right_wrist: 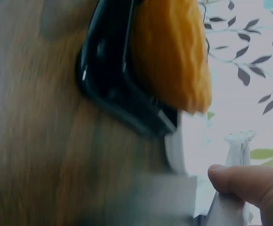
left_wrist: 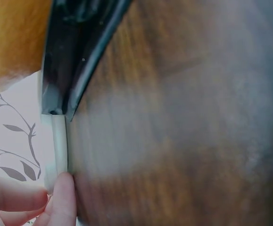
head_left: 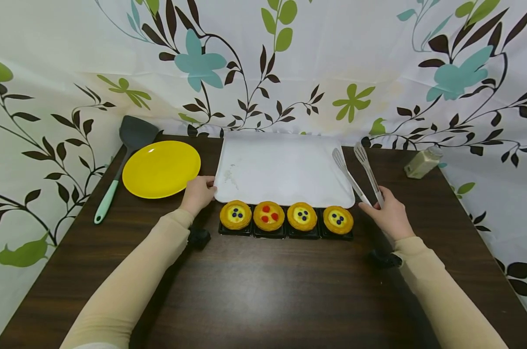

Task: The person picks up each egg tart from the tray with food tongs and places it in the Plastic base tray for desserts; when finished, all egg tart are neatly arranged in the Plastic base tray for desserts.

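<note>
My left hand (head_left: 198, 195) pinches the near left corner of a white rectangular tray (head_left: 285, 167); in the left wrist view, thumb and fingers meet at the tray's rim (left_wrist: 61, 146). My right hand (head_left: 391, 215) grips metal tongs (head_left: 369, 170) near their handle end, arms spread, slotted tips pointing away over the tray's right edge. Just in front of the tray stands a row of several tarts in black plastic holders (head_left: 269, 234). One tart (head_left: 269, 213) has red berries on top; the others, such as the leftmost tart (head_left: 235, 215), carry dark blue berries.
A yellow plate (head_left: 160, 169) lies left of the tray, partly over a spatula (head_left: 115, 186) with a mint handle. At the back right a small shaker jar (head_left: 422, 163) is on the dark wooden table (head_left: 263, 291). Behind the table hangs a floral curtain (head_left: 263, 63).
</note>
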